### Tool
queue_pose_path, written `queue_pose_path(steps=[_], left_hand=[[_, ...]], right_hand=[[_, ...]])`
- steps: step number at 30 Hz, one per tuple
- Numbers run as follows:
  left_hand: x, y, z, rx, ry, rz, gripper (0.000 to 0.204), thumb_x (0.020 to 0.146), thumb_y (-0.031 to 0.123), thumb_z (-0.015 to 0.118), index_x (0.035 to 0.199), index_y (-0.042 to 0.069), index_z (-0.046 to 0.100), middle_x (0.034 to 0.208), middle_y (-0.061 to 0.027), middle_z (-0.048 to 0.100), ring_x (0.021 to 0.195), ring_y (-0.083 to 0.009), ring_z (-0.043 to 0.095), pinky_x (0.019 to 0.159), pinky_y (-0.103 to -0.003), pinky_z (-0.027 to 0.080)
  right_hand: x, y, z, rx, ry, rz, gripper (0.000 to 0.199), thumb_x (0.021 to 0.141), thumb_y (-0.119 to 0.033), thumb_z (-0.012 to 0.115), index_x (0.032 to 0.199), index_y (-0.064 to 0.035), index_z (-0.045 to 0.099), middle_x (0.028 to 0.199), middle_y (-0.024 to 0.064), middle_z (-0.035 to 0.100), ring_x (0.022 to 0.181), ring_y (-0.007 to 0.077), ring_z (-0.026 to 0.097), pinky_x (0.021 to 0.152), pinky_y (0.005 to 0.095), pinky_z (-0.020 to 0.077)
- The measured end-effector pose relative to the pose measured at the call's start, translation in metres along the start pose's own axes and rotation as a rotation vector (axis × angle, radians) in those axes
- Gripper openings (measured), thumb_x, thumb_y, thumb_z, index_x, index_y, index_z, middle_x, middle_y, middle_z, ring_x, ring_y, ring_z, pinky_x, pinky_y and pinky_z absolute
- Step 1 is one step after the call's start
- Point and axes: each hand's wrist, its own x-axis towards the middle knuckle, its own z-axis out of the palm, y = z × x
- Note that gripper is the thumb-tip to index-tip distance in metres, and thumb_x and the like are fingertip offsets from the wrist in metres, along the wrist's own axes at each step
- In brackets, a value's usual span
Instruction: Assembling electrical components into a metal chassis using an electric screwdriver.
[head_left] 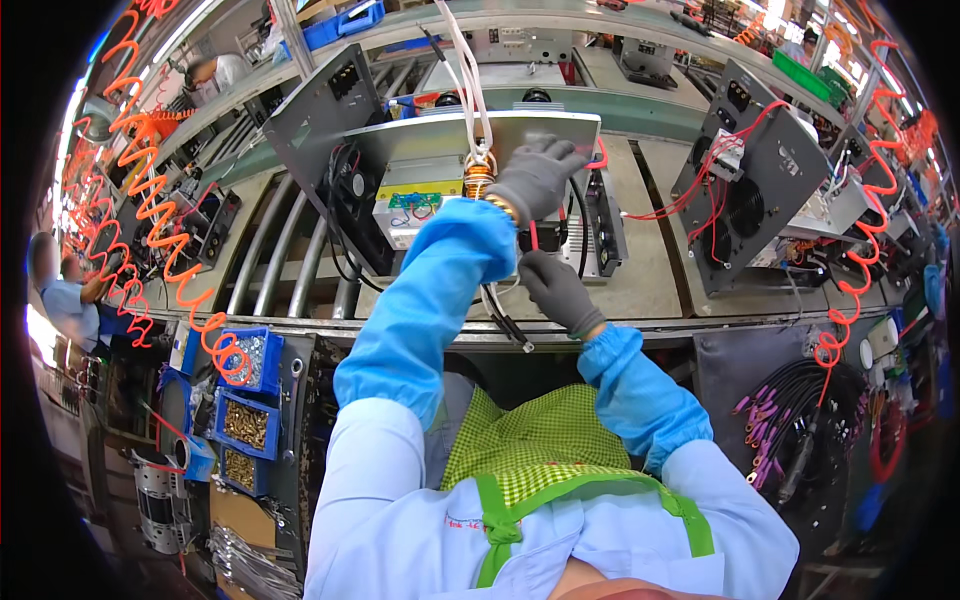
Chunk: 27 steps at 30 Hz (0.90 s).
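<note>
An open electrical unit (pixel 400 140) with a metal divider panel stands on the line in front of me. My left hand (pixel 540 180), in a grey glove, reaches over its middle with the fingers stretched out against the panel. Beside that wrist sits a copper-coloured coil (pixel 480 178), from which white cables (pixel 468 85) rise. Closer to me, my gloved right hand (pixel 562 292) is closed below a short red rod-like piece (pixel 533 236); what lies inside the fingers is hidden. Dark cable ends (pixel 512 328) hang over the front edge. A green circuit board (pixel 414 204) shows left of the coil.
Another open unit (pixel 735 190) with red wires stands to the right. Metal rollers (pixel 285 250) lie at left. Blue bins (pixel 247 425) of small fasteners and a wrench (pixel 293 400) sit below. Orange coiled hoses (pixel 150 190) hang at both sides; bundled black cables (pixel 805 395) lie lower right.
</note>
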Motion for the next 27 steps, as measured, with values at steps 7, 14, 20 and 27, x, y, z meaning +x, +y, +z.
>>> queue_pose_path(steps=[7, 14, 20, 27], left_hand=[[0.03, 0.018, 0.045, 0.429, -0.52, -0.049, 0.038, 0.084, 0.016, 0.055, 0.121, 0.021, 0.059, 0.117, -0.006, 0.061, 0.119, -0.0272, 0.052, 0.112, -0.059, 0.014], [0.036, 0.01, 0.011, -0.194, -0.201, -0.204, 0.015, 0.09, 0.022, 0.055, 0.092, 0.01, 0.065, 0.093, -0.0094, 0.066, 0.088, -0.027, 0.062, 0.098, -0.047, 0.041], [-0.03, -0.007, -0.053, -0.64, -0.228, -0.157, 0.028, 0.092, 0.032, 0.056, 0.093, 0.006, 0.063, 0.086, -0.0127, 0.062, 0.084, -0.0267, 0.061, 0.073, -0.04, 0.047], [-0.122, 0.017, -0.032, -0.041, -0.31, 0.122, 0.03, 0.082, 0.027, 0.063, 0.109, 0.013, 0.059, 0.121, -0.0096, 0.054, 0.129, -0.0326, 0.042, 0.102, -0.047, 0.035]], right_hand=[[-0.018, 0.029, -0.03, -0.365, 0.274, -0.041, 0.031, 0.093, -0.024, 0.053, 0.12, -0.0086, 0.053, 0.092, 0.0192, 0.063, 0.083, 0.0383, 0.062, 0.072, 0.0469, 0.0475], [-0.008, 0.069, -0.04, -0.295, 0.318, 0.067, 0.027, 0.093, -0.027, 0.053, 0.1, -0.0025, 0.061, 0.095, 0.02, 0.063, 0.09, 0.0387, 0.059, 0.078, 0.0452, 0.0468], [0.04, 0.079, -0.076, -0.161, 0.44, 0.059, 0.027, 0.094, -0.027, 0.054, 0.1, -0.0026, 0.06, 0.094, 0.0207, 0.062, 0.087, 0.038, 0.059, 0.074, 0.0435, 0.0461], [0.097, 0.051, -0.037, 0.249, 0.576, -0.025, 0.024, 0.098, -0.026, 0.049, 0.092, -0.0038, 0.058, 0.079, 0.0013, 0.054, 0.069, 0.01, 0.047, 0.06, 0.0241, 0.0399]])
